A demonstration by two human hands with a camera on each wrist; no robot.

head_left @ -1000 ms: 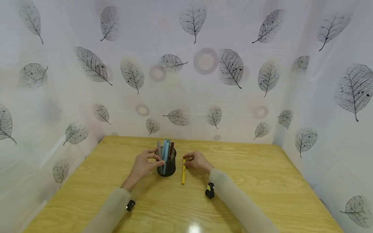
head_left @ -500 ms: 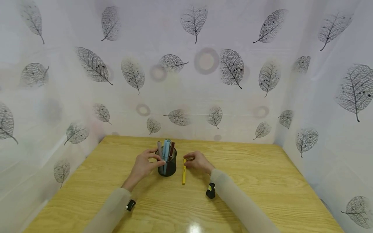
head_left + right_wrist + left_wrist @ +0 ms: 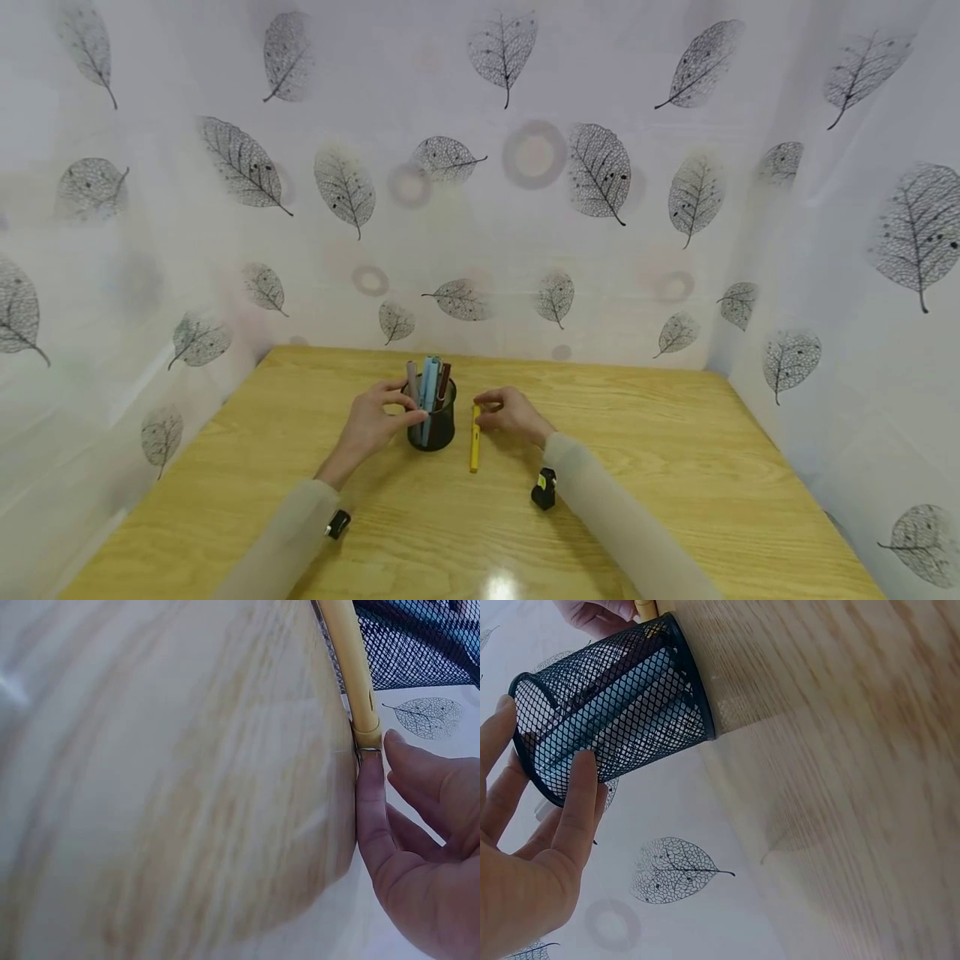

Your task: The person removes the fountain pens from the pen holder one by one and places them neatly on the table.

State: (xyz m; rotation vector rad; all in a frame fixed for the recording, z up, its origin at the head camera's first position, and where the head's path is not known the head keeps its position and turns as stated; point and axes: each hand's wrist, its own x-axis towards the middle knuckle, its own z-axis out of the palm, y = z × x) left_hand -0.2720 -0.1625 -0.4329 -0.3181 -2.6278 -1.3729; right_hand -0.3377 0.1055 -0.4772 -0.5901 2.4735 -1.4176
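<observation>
A black mesh pen holder [image 3: 435, 435] stands upright on the table, with light blue pens [image 3: 429, 382], a dark red pen [image 3: 444, 382] and a greyish pen [image 3: 412, 377] sticking out. My left hand [image 3: 369, 423] holds it near the rim from the left. In the left wrist view, thumb and fingers spread around the mesh at its top end. To the right of the holder lies a yellow pen [image 3: 475, 448], pointing away from me. The right hand [image 3: 513, 415] pinches its far end; in the right wrist view a fingertip [image 3: 370, 769] meets that end.
The wooden table [image 3: 645, 467] reaches back to a pale curtain [image 3: 465, 233] printed with leaves, which also closes both sides. Small black devices hang by the left cuff [image 3: 338, 524] and the right cuff [image 3: 544, 489].
</observation>
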